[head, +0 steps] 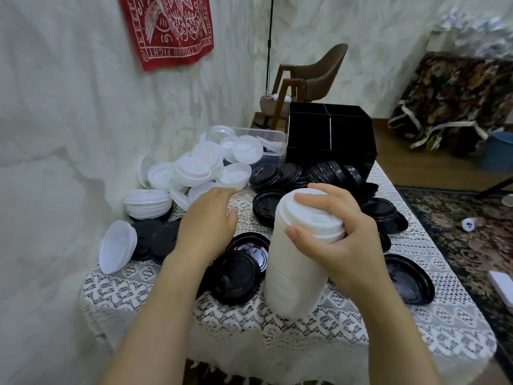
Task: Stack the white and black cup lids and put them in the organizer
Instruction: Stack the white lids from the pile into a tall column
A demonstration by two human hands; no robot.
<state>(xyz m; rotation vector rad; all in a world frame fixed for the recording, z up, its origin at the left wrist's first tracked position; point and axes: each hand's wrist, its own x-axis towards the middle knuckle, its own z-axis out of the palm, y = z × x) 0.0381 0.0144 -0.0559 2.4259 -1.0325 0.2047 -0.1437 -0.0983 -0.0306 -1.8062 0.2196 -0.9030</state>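
Right hand [330, 234] is gripping the top of a tall stack of white lids [297, 268], with the thumb on the near rim and the fingers curled over the far edge. The stack is standing on the lace-covered table [305, 329], near its middle.

Left hand [208, 218] is reaching out palm down at 9 o'clock of the stack, fingers straight and close together, holding nothing. Whether it is touching the cloth cannot be told.

Loose white lids [194, 170] are lying heaped at 11 o'clock, just beyond the left fingertips, some spilling from a clear plastic container [274, 136].

The black organizer [330, 134] is sitting at 12 o'clock on the far table edge, its visible compartments holding no lids. A row of black lids [333, 173] is lying against its front. Further black lids [238, 273] are lying scattered around the stack's base, from 3 round to 9 o'clock.
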